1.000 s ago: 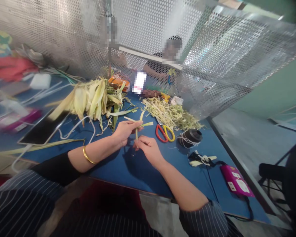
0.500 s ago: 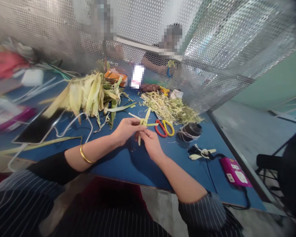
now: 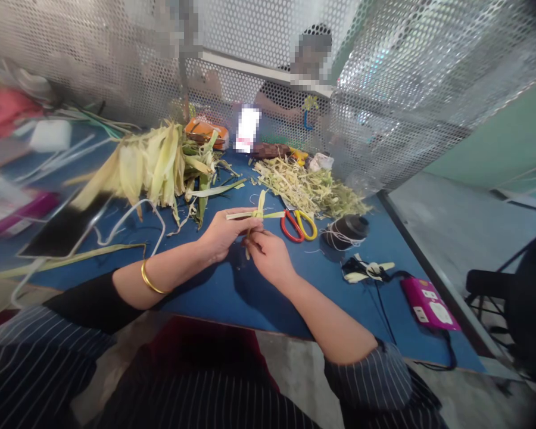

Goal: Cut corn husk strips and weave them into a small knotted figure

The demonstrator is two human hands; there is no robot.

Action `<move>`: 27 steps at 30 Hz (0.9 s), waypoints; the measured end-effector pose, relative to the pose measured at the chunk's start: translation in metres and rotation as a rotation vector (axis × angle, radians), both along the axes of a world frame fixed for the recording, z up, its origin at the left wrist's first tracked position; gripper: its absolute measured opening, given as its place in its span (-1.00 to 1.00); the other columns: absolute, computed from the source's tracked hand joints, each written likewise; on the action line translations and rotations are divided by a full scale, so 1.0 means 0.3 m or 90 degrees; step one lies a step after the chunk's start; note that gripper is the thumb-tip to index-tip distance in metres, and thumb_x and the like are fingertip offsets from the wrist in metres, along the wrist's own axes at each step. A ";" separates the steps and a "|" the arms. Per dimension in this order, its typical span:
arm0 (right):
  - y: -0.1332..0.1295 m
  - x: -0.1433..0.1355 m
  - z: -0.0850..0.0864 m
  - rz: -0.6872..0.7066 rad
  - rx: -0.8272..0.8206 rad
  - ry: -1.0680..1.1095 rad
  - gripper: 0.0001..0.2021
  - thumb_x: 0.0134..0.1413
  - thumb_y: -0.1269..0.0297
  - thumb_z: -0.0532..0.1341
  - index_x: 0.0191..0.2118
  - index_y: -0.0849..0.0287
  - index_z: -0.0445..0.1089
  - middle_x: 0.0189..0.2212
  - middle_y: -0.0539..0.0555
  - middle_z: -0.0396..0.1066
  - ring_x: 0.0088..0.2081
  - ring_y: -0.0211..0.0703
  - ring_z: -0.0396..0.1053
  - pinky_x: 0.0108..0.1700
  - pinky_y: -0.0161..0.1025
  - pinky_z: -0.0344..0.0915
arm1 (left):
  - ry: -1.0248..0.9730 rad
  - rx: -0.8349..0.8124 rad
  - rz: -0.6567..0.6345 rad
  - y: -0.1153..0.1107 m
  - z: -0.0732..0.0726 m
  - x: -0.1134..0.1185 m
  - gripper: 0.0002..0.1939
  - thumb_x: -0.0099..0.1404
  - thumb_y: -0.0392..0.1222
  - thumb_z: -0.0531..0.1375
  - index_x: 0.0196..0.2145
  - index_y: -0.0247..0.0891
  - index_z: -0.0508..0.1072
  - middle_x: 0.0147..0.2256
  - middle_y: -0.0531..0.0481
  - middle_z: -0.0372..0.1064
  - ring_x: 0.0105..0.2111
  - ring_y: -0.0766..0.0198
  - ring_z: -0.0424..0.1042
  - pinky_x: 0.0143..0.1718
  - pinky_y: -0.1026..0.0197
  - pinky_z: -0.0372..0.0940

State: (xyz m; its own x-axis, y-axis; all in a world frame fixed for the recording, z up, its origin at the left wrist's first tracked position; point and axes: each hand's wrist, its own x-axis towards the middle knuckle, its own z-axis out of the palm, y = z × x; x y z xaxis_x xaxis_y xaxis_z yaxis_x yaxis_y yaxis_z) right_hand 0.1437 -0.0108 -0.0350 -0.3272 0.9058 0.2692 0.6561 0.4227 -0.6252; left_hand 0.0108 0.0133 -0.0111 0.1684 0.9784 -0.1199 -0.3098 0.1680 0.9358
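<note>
Between my hands is a small cross-shaped piece of folded corn husk strips (image 3: 259, 208), pale green, its ends sticking out several ways. My left hand (image 3: 226, 233) pinches it at the centre between thumb and fingers. Just below, my right hand (image 3: 270, 253) has its fingers closed on the strip end that hangs downward. Right behind the piece lie scissors (image 3: 298, 226) with one red and one yellow handle. A spool of dark thread (image 3: 346, 231), wound with some white string, stands to the right of my right hand.
Large corn husks (image 3: 152, 164) lie back left, shredded husk (image 3: 312, 187) back right. A lit phone (image 3: 247, 128) stands before a perforated metal screen (image 3: 250, 86), a person behind it. A tablet (image 3: 67, 229) with a white cable lies left, a magenta box (image 3: 430, 302) right.
One husk strip that pointed up and left now lies flatter across my left fingers. My right fingers have closed in lower on the hanging end. The whole view has shifted slightly.
</note>
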 end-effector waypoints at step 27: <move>0.056 0.073 0.053 -0.079 0.016 0.299 -0.87 0.01 0.25 0.23 -0.48 0.15 0.37 -0.44 -0.01 0.35 -0.40 -0.28 0.25 -0.27 -0.26 0.23 | 0.340 0.108 -0.325 -0.022 -0.024 0.009 -0.74 0.08 -0.02 0.27 -0.53 -0.30 0.55 -0.67 0.04 0.26 -0.67 0.43 0.07 -0.63 0.30 -0.09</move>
